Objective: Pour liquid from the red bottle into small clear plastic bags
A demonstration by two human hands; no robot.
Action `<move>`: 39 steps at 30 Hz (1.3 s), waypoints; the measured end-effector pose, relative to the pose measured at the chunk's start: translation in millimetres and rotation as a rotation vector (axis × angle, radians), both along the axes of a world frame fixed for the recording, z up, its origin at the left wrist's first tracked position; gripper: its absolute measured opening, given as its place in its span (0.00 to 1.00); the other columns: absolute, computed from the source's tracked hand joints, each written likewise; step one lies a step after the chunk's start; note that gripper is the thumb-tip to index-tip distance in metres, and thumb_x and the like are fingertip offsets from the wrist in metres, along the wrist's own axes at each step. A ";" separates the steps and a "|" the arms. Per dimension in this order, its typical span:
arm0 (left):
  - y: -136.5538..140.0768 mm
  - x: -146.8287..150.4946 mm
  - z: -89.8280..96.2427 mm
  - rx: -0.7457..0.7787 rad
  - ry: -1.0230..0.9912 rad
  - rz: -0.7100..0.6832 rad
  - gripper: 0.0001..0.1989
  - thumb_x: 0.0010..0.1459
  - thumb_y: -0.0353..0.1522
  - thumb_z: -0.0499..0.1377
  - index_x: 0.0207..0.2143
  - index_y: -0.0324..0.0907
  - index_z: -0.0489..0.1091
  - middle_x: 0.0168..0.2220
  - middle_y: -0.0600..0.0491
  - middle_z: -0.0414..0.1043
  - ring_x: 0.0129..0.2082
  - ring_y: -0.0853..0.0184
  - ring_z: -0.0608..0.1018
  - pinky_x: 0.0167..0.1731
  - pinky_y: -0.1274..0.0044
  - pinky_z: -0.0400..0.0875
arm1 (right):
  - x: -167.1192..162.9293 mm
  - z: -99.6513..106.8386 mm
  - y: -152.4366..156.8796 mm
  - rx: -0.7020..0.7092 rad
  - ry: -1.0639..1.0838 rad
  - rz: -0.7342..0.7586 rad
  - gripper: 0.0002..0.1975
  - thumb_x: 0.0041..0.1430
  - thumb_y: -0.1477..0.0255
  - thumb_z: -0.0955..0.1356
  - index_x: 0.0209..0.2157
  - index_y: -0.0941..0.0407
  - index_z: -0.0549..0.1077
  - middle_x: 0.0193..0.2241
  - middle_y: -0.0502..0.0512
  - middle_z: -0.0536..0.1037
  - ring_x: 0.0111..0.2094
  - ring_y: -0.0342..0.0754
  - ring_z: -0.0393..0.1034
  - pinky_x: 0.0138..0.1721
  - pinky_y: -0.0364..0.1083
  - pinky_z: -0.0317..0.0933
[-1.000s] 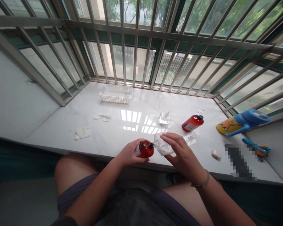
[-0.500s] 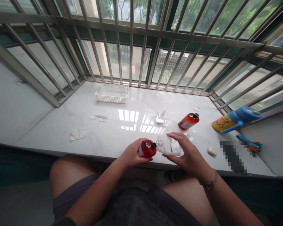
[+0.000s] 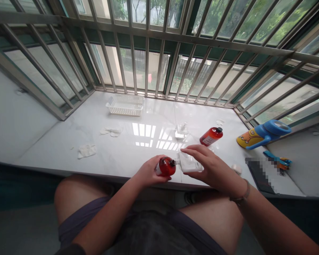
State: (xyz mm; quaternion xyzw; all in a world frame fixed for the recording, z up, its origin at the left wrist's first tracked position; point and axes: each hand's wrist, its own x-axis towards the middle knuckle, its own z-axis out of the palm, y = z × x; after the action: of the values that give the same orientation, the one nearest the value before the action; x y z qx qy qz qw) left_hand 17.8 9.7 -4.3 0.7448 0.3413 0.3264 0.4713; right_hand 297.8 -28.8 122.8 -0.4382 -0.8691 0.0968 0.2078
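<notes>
My left hand (image 3: 151,171) is wrapped round a red bottle (image 3: 167,167) with a black neck, tilted to the right. A clear square bottle (image 3: 190,163) is gripped between the thumb and fingers of my right hand (image 3: 210,164). Its neck points left and meets the black mouth of the red bottle; whether the two actually touch I cannot tell. Both bottles are held over the front edge of the white counter. Beyond my right hand a second red bottle (image 3: 211,136) with a black cap stands upright.
On the white counter (image 3: 55,141) are a white basket (image 3: 125,107), a clear pump top (image 3: 181,130) and crumpled tissues (image 3: 86,151). To the right stand a blue-and-yellow tumbler (image 3: 263,134), a whitish lump (image 3: 236,169), a dark flat object (image 3: 257,175) and a blue-orange item (image 3: 279,161). Metal bars line the window.
My right hand has brought the clear bottle closer to the red bottle's mouth and turned it slightly. The left hand stays almost in place.
</notes>
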 end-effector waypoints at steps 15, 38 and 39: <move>2.0 -0.3 3.7 -0.046 -0.042 -0.015 0.38 0.48 0.36 0.78 0.62 0.50 0.72 0.59 0.49 0.79 0.56 0.52 0.82 0.59 0.62 0.76 | -3.5 20.7 16.1 0.003 -0.125 0.138 0.32 0.66 0.79 0.73 0.68 0.48 0.68 0.62 0.62 0.76 0.63 0.60 0.71 0.62 0.62 0.71; -23.6 19.5 -14.9 0.005 -0.062 0.246 0.42 0.49 0.44 0.79 0.62 0.48 0.66 0.59 0.46 0.77 0.57 0.51 0.80 0.59 0.60 0.75 | -4.3 9.3 16.9 -0.077 -0.074 -0.003 0.35 0.63 0.66 0.77 0.68 0.49 0.66 0.60 0.64 0.76 0.60 0.63 0.74 0.60 0.62 0.74; -25.4 21.7 -16.8 0.021 -0.062 0.259 0.42 0.49 0.45 0.79 0.62 0.48 0.66 0.59 0.46 0.77 0.58 0.51 0.80 0.60 0.59 0.75 | -3.8 9.7 16.8 -0.075 -0.074 -0.005 0.34 0.63 0.65 0.77 0.67 0.49 0.66 0.60 0.64 0.76 0.60 0.62 0.75 0.60 0.62 0.74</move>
State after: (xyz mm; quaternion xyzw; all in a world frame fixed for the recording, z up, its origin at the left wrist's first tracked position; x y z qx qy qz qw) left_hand 39.5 -15.7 -21.1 0.6891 0.4163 0.4110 0.4278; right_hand 293.9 -12.1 132.5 -0.4510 -0.8710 0.1125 0.1590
